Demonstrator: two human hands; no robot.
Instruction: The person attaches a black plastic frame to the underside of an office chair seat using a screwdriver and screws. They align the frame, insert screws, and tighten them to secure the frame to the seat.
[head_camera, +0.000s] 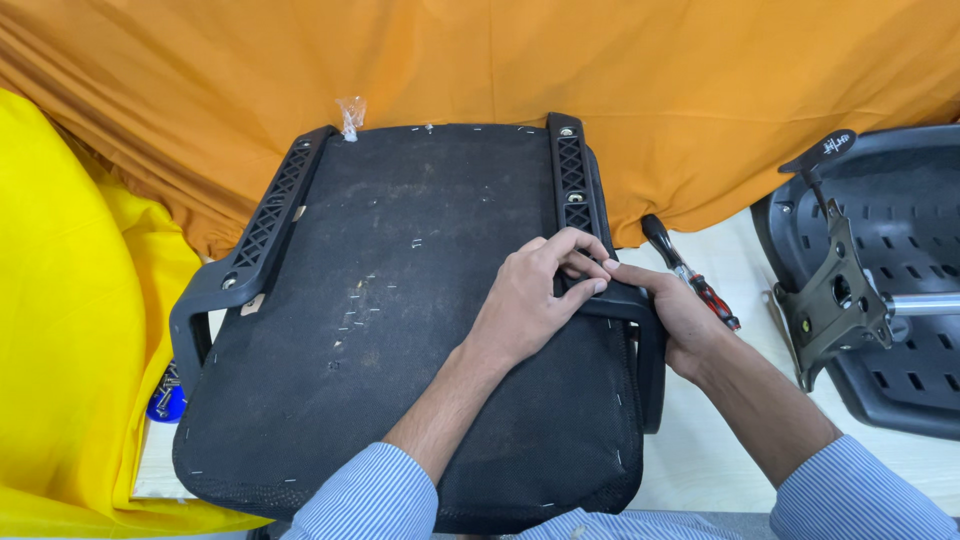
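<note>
An upturned black chair seat lies on the table, its stapled fabric underside facing up. A black plastic armrest bracket runs along its right side, and a matching one along its left. My left hand rests on the seat with its fingers curled over the right bracket. My right hand grips the same armrest from the outer side, fingertips meeting the left hand's. Just beyond my right hand lies a screwdriver with a black and red handle.
Orange cloth drapes behind the seat and yellow cloth covers the left. A small clear bag of screws sits at the seat's far edge. A second black chair part with a metal tilt mechanism lies at right.
</note>
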